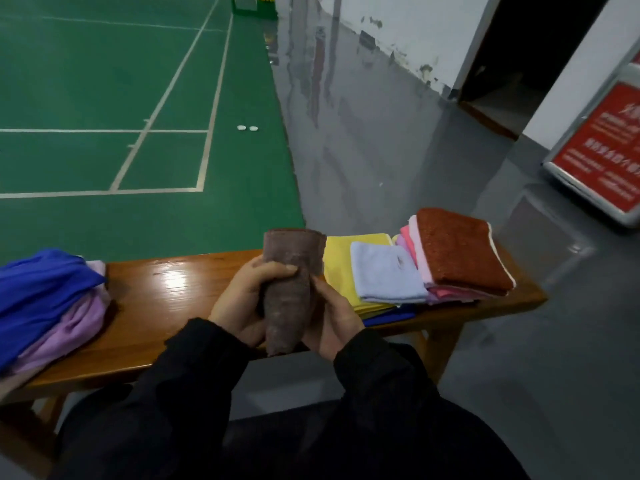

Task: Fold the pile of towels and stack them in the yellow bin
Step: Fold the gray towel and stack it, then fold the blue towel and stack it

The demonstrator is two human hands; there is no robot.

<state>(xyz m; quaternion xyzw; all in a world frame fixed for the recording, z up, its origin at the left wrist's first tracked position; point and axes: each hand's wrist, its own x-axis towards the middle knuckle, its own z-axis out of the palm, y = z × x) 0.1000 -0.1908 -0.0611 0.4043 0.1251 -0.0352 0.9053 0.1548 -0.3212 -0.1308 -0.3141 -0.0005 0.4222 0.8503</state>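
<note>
Brown cloth is being held up over the front edge of the wooden bench (166,289), near its middle. It is a brown towel (289,282), folded long and narrow. The left hand (242,299) is wrapped around it, with the thumb pressed across the front. The right hand (329,317) is curled against its other side and grips it too. Both sleeves are dark.

Some of the job looks done. At the right end of the bench a stack of folded towels (433,268) is laid out. A rust-red towel (460,251) is on top, with pink ones under it. A light blue towel (384,275) lies just beside them, on a flat yellow cloth (339,258). A dark blue one peeks out at the bottom.

Some of the job is left. At the left end of the bench a loose pile (52,299) is heaped up, with a blue towel over a purple one. These are not folded yet.

No yellow bin can be seen. A yellow and green thing (254,6) stands far off on the green court floor (104,81), but what it is cannot be told. So it seems nothing has been put in the bin yet. The brown towel probably still needs one more fold.
</note>
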